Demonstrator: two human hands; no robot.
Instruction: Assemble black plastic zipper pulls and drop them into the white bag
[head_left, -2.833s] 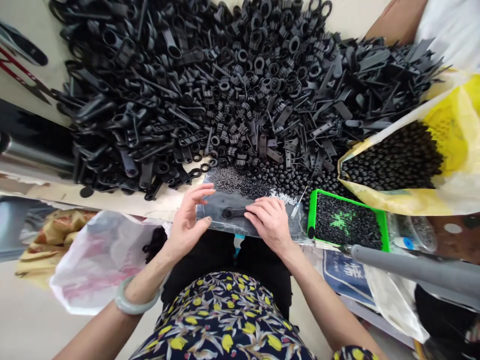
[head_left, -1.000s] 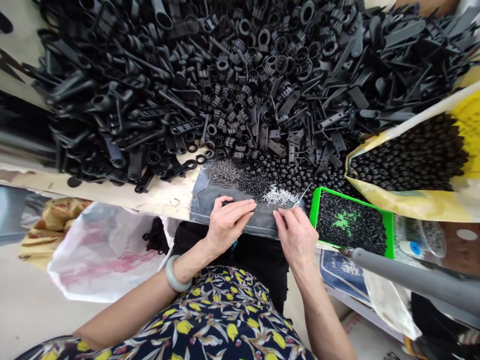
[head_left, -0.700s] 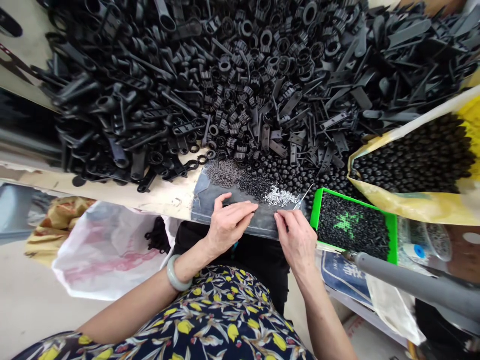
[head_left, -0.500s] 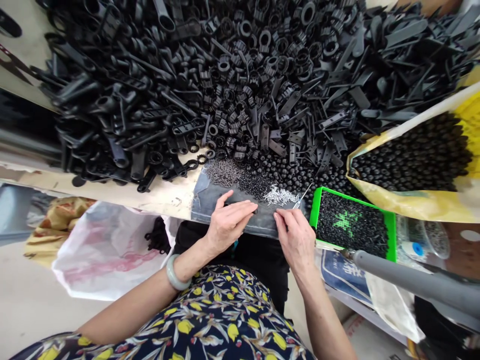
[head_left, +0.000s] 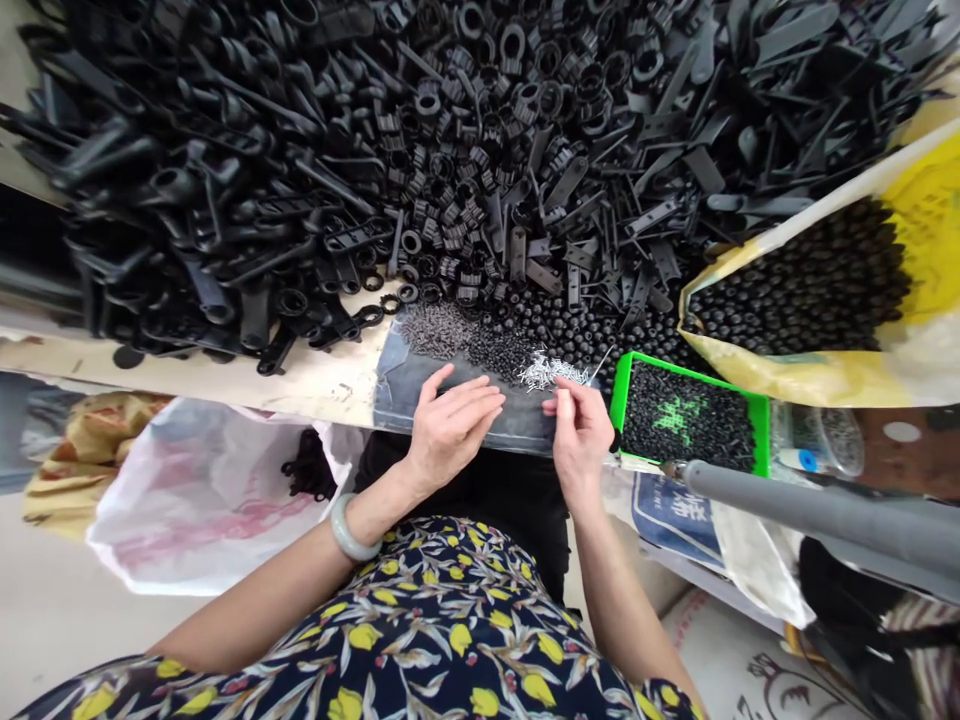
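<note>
My left hand (head_left: 452, 425) rests over the dark work mat (head_left: 397, 390), fingers long, curved and pressed together. Whatever lies under its palm and fingers is hidden. My right hand (head_left: 583, 430) is closed in a pinch, thumb against the fingers, at the near edge of a heap of small silvery pins (head_left: 551, 370). Anything between those fingertips is too small to make out. Beyond the hands lie heaps of tiny grey-brown pieces (head_left: 439, 330) and tiny black pieces (head_left: 499, 352). A thin pointed tool (head_left: 602, 362) leans just right of the pins.
Black plastic handles (head_left: 187, 220), toothed rings (head_left: 469, 200) and flat strips (head_left: 660, 215) are piled across the back. A green tray (head_left: 621, 400) of small black pieces and a yellow-white bag (head_left: 817, 385) of black beads stand right, near a grey bar (head_left: 787, 505). A white bag (head_left: 187, 540) hangs left.
A black ringed part lay in sight on the mat; my left hand then came over it. Lately my right hand has shifted up to the pins and turned, thumb raised. The view has shifted slightly.
</note>
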